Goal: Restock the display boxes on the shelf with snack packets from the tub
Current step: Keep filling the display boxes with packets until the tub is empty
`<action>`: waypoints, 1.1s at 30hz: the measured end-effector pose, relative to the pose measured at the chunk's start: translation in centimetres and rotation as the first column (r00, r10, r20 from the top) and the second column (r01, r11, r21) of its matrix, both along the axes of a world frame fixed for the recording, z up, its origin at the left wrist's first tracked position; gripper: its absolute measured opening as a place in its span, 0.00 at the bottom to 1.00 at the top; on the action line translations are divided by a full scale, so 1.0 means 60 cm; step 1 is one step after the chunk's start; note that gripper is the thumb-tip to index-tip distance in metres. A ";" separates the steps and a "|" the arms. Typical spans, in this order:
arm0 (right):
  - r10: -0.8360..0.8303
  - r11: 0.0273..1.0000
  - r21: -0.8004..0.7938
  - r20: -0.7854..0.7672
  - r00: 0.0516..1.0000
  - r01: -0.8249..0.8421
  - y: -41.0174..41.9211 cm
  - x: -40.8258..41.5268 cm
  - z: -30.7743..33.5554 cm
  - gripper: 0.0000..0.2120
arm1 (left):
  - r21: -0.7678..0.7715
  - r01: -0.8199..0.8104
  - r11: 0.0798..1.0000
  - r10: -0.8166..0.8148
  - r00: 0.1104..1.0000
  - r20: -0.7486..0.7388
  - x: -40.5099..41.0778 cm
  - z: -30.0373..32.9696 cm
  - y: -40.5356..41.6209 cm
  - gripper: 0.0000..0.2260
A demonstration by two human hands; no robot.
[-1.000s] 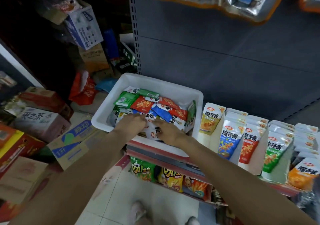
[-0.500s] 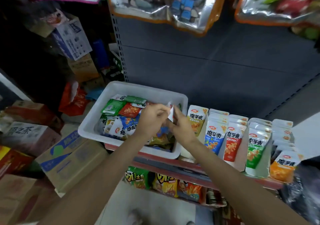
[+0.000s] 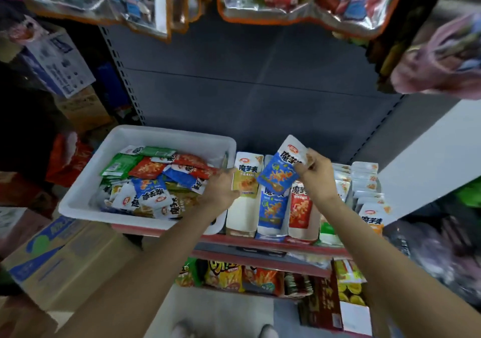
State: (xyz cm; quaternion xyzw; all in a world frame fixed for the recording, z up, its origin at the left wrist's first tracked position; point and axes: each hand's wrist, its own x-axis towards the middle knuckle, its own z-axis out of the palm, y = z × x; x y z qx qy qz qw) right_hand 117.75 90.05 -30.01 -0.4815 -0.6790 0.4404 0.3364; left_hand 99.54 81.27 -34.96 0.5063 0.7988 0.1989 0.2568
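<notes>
1. Grey shelving fills the background, with bagged goods hanging above; on the shelf a white tub of loose snack packets sits at the left end, and a row of display boxes stands just right of the tub.

2. Right hand – its grip is closed on a blue snack packet, pinching the packet's upper right corner. The packet is held tilted in the air, right of the tub and directly over the blue display box, the second box out from the tub.

3. Left hand sits at the tub's right wall, against the front of the yellow display box next to the tub. Its fingers are hidden behind the hand, so I cannot tell whether that grip is open or closed, nor whether it holds anything.

4. Step in hand, as I judge it: one blue packet is out of the tub and is being matched to its own colour – the placing, not the picking.

5. Next move calls for straightening the packet so it stands upright and label-forward, then lowering it into the blue box in line with the packets there, without nudging the red display box beyond it.

6. Plenty of mixed packets remain in the tub, so the restocking looks far from finished.
</notes>
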 end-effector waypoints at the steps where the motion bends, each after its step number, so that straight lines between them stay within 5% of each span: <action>1: 0.012 1.000 0.005 0.018 1.000 -0.012 0.000 0.005 0.000 0.14 | 0.007 -0.006 1.000 0.006 0.999 -0.033 0.005 -0.003 0.002 0.30; 5: 0.029 1.000 -0.002 0.052 0.998 -0.029 0.001 0.014 -0.004 0.06 | 0.055 -0.016 0.998 0.025 0.986 -0.165 0.016 -0.014 -0.004 0.33; 12: 0.095 0.990 0.082 0.251 0.963 -0.119 -0.001 0.014 -0.015 0.05 | 0.115 -0.071 0.991 0.087 0.987 -0.136 0.021 -0.018 -0.008 0.34; 16: 0.172 0.953 0.128 0.511 0.842 -0.273 0.005 0.003 -0.053 0.16 | 0.117 -0.089 0.989 0.101 0.989 -0.105 0.022 -0.016 -0.008 0.34; 21: 0.192 0.896 0.160 0.703 0.685 -0.415 0.005 -0.005 -0.077 0.18 | 0.123 -0.072 0.990 0.080 0.995 -0.062 0.019 -0.011 -0.010 0.34; 33: 0.175 0.842 0.309 0.621 0.764 -0.443 -0.038 -0.052 -0.067 0.13 | 0.182 -0.048 0.982 0.038 0.998 0.058 -0.008 -0.009 -0.036 0.26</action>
